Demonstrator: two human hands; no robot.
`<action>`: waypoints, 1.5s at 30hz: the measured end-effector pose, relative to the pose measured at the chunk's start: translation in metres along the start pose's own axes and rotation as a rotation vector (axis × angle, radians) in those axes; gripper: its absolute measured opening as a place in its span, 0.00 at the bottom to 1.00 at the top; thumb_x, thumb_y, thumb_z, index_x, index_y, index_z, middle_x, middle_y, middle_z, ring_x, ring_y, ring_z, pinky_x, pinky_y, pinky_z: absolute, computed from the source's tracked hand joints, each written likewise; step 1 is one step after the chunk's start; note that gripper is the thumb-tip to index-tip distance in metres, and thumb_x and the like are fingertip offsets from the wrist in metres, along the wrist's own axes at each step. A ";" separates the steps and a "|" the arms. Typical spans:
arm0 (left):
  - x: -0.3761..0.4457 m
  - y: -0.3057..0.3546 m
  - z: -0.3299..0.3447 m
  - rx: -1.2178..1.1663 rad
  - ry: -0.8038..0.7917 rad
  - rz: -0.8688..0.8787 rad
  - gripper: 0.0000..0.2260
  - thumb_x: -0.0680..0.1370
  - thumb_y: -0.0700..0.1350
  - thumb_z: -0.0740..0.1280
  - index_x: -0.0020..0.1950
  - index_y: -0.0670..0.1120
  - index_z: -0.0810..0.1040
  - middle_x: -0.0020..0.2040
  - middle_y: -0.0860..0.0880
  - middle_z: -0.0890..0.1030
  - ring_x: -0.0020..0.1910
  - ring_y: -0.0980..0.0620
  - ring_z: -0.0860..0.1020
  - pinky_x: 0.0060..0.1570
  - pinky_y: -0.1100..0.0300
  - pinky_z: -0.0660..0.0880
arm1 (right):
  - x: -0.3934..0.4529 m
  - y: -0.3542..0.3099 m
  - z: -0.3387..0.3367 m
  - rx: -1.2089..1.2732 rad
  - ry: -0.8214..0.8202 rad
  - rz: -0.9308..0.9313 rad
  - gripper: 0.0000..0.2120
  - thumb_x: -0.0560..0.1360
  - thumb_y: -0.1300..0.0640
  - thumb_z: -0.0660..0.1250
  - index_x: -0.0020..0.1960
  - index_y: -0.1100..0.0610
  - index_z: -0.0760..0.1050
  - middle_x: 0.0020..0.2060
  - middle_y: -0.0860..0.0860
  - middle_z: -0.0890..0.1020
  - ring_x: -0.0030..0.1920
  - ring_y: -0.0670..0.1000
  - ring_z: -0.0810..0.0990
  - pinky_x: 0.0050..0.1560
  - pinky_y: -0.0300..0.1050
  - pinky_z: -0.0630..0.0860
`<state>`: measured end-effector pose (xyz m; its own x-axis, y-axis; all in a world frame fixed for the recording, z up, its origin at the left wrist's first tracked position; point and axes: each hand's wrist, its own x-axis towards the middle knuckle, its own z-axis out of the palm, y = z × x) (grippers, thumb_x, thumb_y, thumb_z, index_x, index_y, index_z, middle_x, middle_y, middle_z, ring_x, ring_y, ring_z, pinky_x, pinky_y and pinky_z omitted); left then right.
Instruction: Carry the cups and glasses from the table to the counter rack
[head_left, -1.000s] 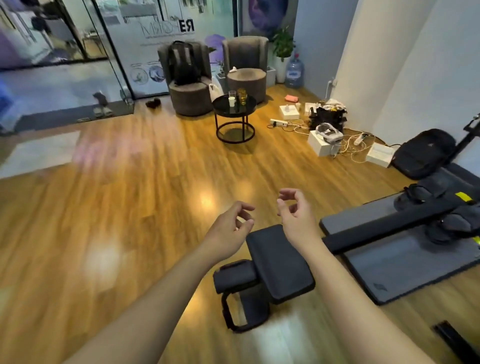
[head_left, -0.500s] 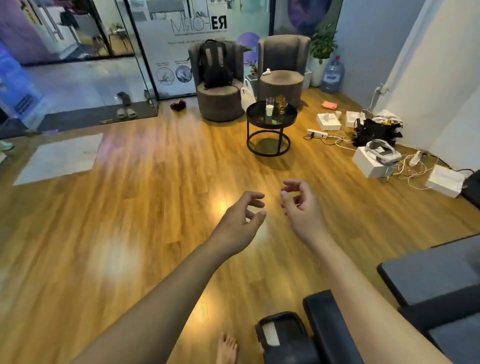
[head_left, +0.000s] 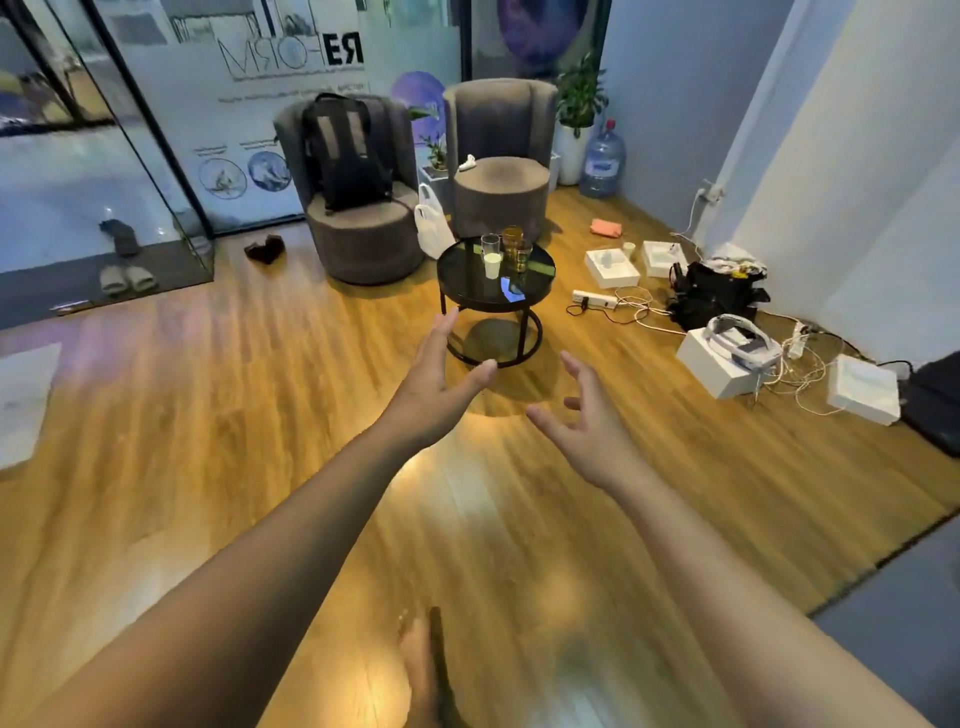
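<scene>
Nearest us, a bare foot (head_left: 423, 670) blurs over the wooden floor (head_left: 208, 441). Ahead our left hand (head_left: 439, 382) and right hand (head_left: 584, 428) spread wide, grasping nothing. Beyond, the cups and glasses (head_left: 504, 254) (four, clustered) stand on the round black table (head_left: 467, 275).

Glossy wooden floor (head_left: 218, 415) — two grey armchairs (head_left: 363, 208), glass wall (head_left: 104, 171) behind.
</scene>
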<state>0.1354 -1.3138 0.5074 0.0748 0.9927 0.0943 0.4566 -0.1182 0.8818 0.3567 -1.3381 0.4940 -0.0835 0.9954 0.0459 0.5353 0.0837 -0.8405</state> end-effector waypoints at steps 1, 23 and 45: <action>0.035 -0.011 -0.005 -0.003 0.001 0.005 0.38 0.77 0.67 0.68 0.79 0.69 0.49 0.84 0.60 0.50 0.82 0.52 0.55 0.75 0.50 0.61 | 0.031 0.002 0.005 -0.022 0.003 0.005 0.38 0.76 0.42 0.71 0.79 0.41 0.54 0.79 0.45 0.60 0.74 0.52 0.68 0.69 0.57 0.74; 0.717 -0.237 0.002 -0.037 -0.186 -0.377 0.40 0.77 0.44 0.76 0.82 0.54 0.56 0.81 0.47 0.64 0.76 0.43 0.68 0.69 0.46 0.72 | 0.706 0.134 0.065 0.090 -0.059 0.333 0.41 0.72 0.41 0.75 0.78 0.43 0.56 0.73 0.46 0.68 0.59 0.49 0.78 0.52 0.46 0.80; 1.009 -0.589 0.207 0.324 -0.256 -0.344 0.36 0.72 0.52 0.75 0.76 0.56 0.62 0.68 0.50 0.74 0.70 0.48 0.64 0.63 0.51 0.57 | 1.049 0.449 0.288 0.165 -0.037 0.520 0.50 0.69 0.46 0.80 0.80 0.45 0.52 0.77 0.46 0.64 0.74 0.53 0.67 0.71 0.54 0.70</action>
<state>0.1256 -0.2473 -0.0125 0.0672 0.9428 -0.3264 0.7403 0.1722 0.6499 0.2679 -0.2692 0.0091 0.1264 0.9010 -0.4151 0.3747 -0.4308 -0.8210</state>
